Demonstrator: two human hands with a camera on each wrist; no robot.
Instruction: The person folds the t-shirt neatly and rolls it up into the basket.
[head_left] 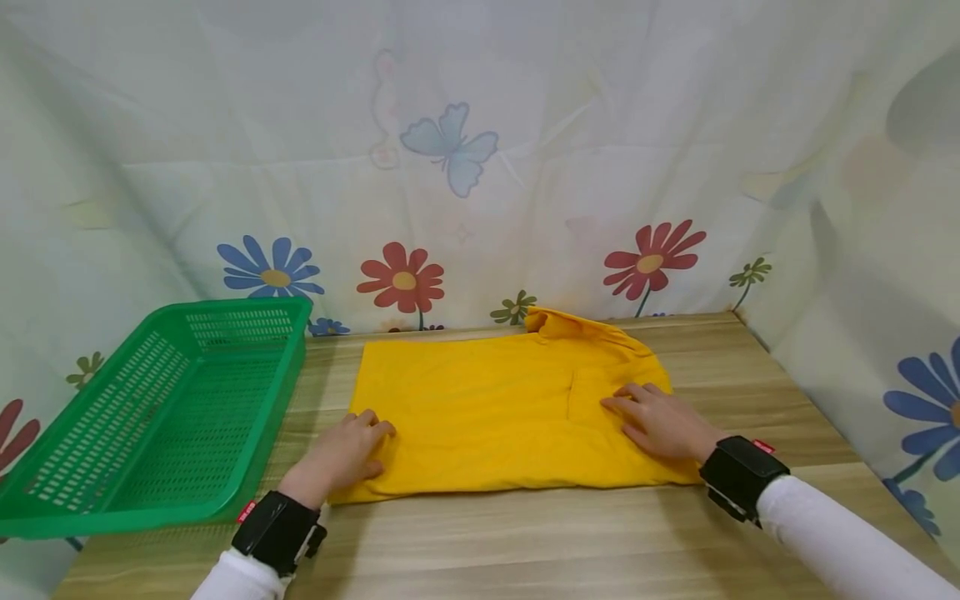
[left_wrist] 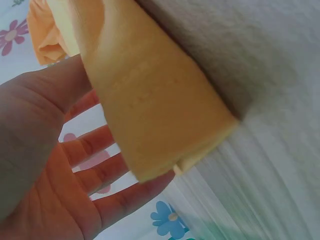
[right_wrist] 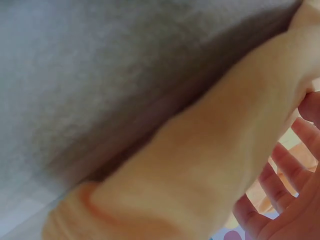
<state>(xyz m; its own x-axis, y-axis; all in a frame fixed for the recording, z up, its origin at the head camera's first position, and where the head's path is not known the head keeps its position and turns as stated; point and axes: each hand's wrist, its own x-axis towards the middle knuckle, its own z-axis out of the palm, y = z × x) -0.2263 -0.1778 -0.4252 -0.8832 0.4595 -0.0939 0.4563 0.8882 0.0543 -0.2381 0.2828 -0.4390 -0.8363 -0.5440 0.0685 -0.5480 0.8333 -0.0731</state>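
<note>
1. Currently, I have the two hands well apart, each touching the yellow cloth. The left hand lies on its left edge toward the near side, fingers loosely bent and spread rather than clamped.
2. The right hand rests on the cloth's right part, just right of a short seam; my wrist view shows spread fingers and no pinch that I can make out.
3. Under and between them, the cloth lies on the bench as a broad rectangle, its near edge fairly straight.
4. I judge the flattening mostly done, since the left and middle lie nearly smooth. What looks left is the far right, where a raised fold bunches up. I can't tell how many layers lie beneath.
5. Left of the left hand, a green basket stands apart from the cloth, which lies wholly outside it.
6. Farthest out, a patterned curtain hangs behind the bench's far edge.
</note>
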